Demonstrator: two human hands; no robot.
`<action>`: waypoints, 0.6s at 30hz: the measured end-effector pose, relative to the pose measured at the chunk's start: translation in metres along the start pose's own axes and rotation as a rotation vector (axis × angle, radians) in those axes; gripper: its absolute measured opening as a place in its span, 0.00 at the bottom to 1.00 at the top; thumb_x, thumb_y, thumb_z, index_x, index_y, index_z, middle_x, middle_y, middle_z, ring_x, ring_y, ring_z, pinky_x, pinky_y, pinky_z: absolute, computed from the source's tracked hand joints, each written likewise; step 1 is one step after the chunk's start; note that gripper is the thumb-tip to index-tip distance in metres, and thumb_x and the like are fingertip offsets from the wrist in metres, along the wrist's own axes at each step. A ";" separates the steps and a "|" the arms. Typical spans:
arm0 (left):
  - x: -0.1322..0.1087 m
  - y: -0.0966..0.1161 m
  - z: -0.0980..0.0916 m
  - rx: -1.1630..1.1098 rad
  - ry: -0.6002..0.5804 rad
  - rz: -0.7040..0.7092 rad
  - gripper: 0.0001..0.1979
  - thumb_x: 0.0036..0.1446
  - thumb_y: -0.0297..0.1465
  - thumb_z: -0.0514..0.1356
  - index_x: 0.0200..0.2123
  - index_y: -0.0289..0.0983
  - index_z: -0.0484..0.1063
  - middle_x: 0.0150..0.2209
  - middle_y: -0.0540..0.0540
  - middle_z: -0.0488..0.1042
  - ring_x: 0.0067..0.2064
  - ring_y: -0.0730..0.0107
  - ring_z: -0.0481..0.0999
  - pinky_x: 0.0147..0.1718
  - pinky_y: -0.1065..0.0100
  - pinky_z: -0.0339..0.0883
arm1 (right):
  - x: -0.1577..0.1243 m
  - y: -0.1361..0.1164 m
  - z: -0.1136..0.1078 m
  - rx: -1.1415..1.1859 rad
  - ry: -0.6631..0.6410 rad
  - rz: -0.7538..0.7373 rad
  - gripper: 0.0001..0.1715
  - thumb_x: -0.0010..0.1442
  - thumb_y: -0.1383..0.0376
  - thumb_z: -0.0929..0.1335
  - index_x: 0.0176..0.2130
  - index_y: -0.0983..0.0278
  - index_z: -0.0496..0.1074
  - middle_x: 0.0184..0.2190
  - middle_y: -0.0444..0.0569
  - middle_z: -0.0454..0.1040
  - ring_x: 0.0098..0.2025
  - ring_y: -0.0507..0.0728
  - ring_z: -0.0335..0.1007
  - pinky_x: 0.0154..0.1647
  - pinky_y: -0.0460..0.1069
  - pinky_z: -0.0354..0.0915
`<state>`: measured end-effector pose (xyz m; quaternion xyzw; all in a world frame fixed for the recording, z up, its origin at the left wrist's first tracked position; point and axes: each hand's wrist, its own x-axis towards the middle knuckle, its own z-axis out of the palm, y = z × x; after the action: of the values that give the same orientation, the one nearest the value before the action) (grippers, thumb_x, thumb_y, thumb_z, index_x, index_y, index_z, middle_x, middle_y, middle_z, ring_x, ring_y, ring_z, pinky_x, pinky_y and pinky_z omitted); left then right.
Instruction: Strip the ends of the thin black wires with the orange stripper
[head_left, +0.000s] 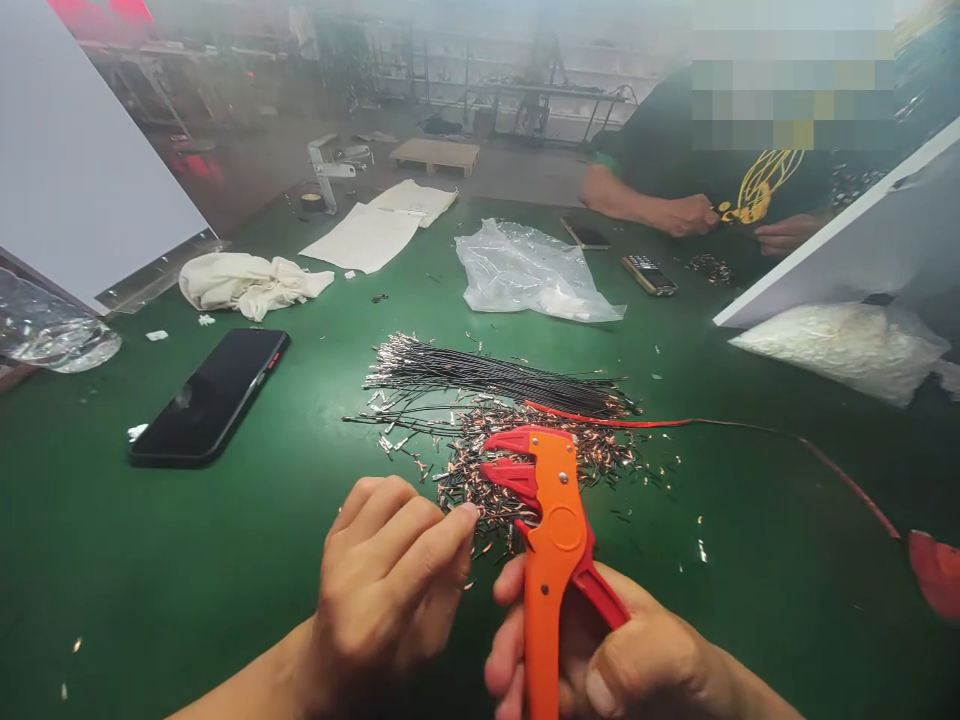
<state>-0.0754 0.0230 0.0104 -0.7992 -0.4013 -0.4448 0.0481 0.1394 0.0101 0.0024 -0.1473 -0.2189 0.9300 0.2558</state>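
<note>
My right hand (637,650) is wrapped round the handles of an orange and red wire stripper (561,530), its jaws turned to the left. Close beside the jaws, my left hand (397,570) is closed in a pinch, with a thin wire (506,515) showing at its fingertips and running toward the tool. Most of that wire is hidden by the fingers. Beyond the tool lies a bundle of black wires (495,375) with metal terminals at the left ends. A heap of short wire scraps (480,480), some with bare copper, lies under and around the jaws.
A black phone (210,395) lies to the left, near a white cloth (247,284). Farther back are paper sheets (375,230), a plastic bag (529,270) and a keypad phone (649,274). A red cord (637,422) runs right. Across the table, a person's hands (686,214) are at work.
</note>
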 end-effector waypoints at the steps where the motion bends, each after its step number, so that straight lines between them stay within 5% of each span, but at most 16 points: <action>1: -0.001 0.000 0.001 -0.009 -0.010 0.000 0.11 0.53 0.17 0.62 0.40 0.31 0.72 0.24 0.49 0.73 0.28 0.70 0.66 0.31 0.65 0.60 | 0.000 0.001 -0.001 0.019 0.011 0.012 0.41 0.35 0.78 0.63 0.51 0.62 0.73 0.44 0.51 0.82 0.46 0.59 0.80 0.50 0.54 0.69; 12: -0.007 0.007 0.011 -0.088 -0.147 0.008 0.08 0.57 0.17 0.58 0.37 0.34 0.70 0.20 0.52 0.69 0.24 0.73 0.61 0.26 0.67 0.56 | -0.004 0.015 -0.014 0.259 -0.020 0.047 0.27 0.40 0.72 0.70 0.44 0.76 0.75 0.34 0.59 0.81 0.30 0.54 0.78 0.33 0.45 0.67; 18: -0.010 0.008 0.014 -0.086 -0.225 0.021 0.09 0.60 0.19 0.53 0.37 0.34 0.70 0.23 0.51 0.75 0.26 0.72 0.74 0.32 0.64 0.62 | -0.005 0.015 -0.014 0.294 -0.059 0.045 0.25 0.44 0.67 0.72 0.43 0.77 0.76 0.33 0.58 0.82 0.30 0.53 0.78 0.36 0.44 0.70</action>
<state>-0.0636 0.0173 -0.0033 -0.8495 -0.3763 -0.3688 -0.0268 0.1428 0.0007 -0.0162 -0.0856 -0.0843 0.9615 0.2471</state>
